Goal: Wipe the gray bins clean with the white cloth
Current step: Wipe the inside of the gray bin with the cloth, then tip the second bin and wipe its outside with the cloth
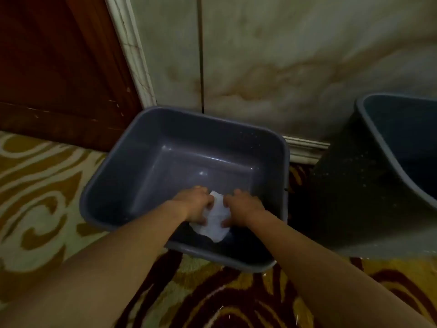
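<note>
A gray rectangular bin stands on the patterned carpet against the wall, its inside bare and shiny. Both my hands reach into it near its front wall. My left hand and my right hand each grip a side of the crumpled white cloth, which hangs between them just above the bin's bottom. A second gray bin stands at the right, larger in view, tilted, with its far side cut off by the frame edge.
A stained marble wall with a white skirting rises right behind the bins. A dark wooden door fills the upper left. Yellow, cream and dark red carpet covers the floor around the bins.
</note>
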{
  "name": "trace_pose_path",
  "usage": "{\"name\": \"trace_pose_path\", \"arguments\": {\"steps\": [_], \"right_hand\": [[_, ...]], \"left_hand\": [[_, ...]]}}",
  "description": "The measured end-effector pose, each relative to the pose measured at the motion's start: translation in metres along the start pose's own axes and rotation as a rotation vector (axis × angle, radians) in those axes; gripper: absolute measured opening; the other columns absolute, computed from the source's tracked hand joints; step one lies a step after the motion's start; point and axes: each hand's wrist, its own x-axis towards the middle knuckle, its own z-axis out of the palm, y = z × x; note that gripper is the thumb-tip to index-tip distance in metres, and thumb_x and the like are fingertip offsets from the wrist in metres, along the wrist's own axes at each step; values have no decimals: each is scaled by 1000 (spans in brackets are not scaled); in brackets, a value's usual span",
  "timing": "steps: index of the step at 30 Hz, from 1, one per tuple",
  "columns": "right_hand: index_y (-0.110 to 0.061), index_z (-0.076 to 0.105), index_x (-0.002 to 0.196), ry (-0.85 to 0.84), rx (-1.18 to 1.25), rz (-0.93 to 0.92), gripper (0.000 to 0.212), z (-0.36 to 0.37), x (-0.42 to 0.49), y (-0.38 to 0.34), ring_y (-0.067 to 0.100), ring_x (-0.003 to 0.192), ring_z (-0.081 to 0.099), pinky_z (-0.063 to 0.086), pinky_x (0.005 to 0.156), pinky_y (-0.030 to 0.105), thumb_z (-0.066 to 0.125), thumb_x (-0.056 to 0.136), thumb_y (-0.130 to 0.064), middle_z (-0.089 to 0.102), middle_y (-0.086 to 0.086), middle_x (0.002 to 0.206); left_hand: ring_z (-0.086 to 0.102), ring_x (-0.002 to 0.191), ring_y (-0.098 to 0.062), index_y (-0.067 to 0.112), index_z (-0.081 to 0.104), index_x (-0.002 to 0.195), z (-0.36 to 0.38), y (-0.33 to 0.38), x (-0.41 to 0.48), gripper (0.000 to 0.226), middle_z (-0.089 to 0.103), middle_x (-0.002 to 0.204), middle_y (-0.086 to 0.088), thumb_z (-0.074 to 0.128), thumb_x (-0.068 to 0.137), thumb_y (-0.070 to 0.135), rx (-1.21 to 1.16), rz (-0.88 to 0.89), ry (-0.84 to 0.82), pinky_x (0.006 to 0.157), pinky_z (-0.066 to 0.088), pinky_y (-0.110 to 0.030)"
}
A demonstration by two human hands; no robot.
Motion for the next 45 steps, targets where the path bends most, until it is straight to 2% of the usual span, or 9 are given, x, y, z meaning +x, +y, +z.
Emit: {"name": "trace_pose_path", "arguments": {"steps": [6,9,17,20,24,27,33,39,45], "right_hand": [[-12,44,129,94,-155,54,45,16,0,-17,32,125,36,38,98,42,57,87,-20,40,16,136],[-6,55,118,167,35,90,29,3,-11,-14,32,117,49,45,92,41,50,89,-10,51,17,128],[-6,67,99,345,309,55,23,-50,-71,-3,34,92,64,55,81,40,48,87,-7,68,19,100],[-9,68,97,409,262,12,23,-63,-106,-4,34,94,62,54,80,41,48,85,-6,67,17,102],[-11,67,93,478,245,9,20,-72,-160,3,31,86,63,56,76,43,49,86,-8,66,12,96],[-10,67,94,478,375,1,23,-74,-205,20,30,85,64,56,73,39,47,85,-9,67,11,94],[-21,67,99,471,541,47,24,-53,-269,67,23,88,63,56,75,37,46,87,-18,68,6,98],[-22,70,94,524,727,120,25,-10,-302,117,6,60,57,42,47,12,47,85,-19,66,-2,71],[-18,70,92,624,1151,239,21,26,-320,151,5,65,58,41,54,14,52,90,-29,64,-7,71]], "left_hand": [[52,101,-24,19,58,83,3,3,-1,4,54,109,-5,56,81,22,-81,-26,79,83,45,-34],[57,86,-21,25,48,64,-9,4,-8,21,59,87,-2,54,81,14,-267,-53,117,75,47,-32],[58,71,-8,16,67,84,-64,11,-43,6,64,77,1,66,79,18,-519,79,216,66,45,-15],[64,82,-14,9,68,96,-96,19,-62,18,70,89,-8,68,78,14,-485,115,160,81,48,-20],[66,90,-22,8,68,99,-154,60,-84,20,72,98,-16,64,80,6,-369,186,518,87,48,-30],[63,71,-3,8,68,97,-190,130,-98,17,70,88,-12,63,80,7,-445,357,630,77,49,-20],[63,76,-5,18,70,99,-189,279,-101,21,67,82,8,57,85,27,-222,608,451,68,44,-8],[54,83,-25,4,64,103,-156,359,-65,41,60,93,-12,40,93,35,147,555,91,74,43,-38],[54,72,-20,10,60,85,-145,382,-50,25,58,81,-7,42,93,25,128,510,228,61,39,-30]]}}
